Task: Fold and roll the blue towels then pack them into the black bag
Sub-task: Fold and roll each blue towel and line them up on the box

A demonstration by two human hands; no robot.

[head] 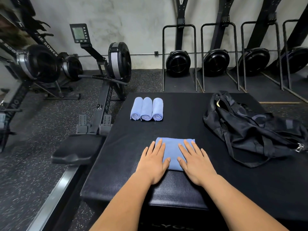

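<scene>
While the folded light-blue cloth towel lies flat near the front edge of the black padded worktop, the left hand and right hand press on it with straight, spread fingers. Three rolled blue towels sit side by side, touching, towards the far left corner. A crumpled black fabric bag lies along the right edge.

This is a gym, or at least its rowing corner. A rowing machine with a flywheel, a small monitor and a seat fills the left of the frame. More upright rowers stand stored against the grey concrete wall at upper right. The floor is speckled black rubber — typical gym matting — and a padded box sits at centre.
</scene>
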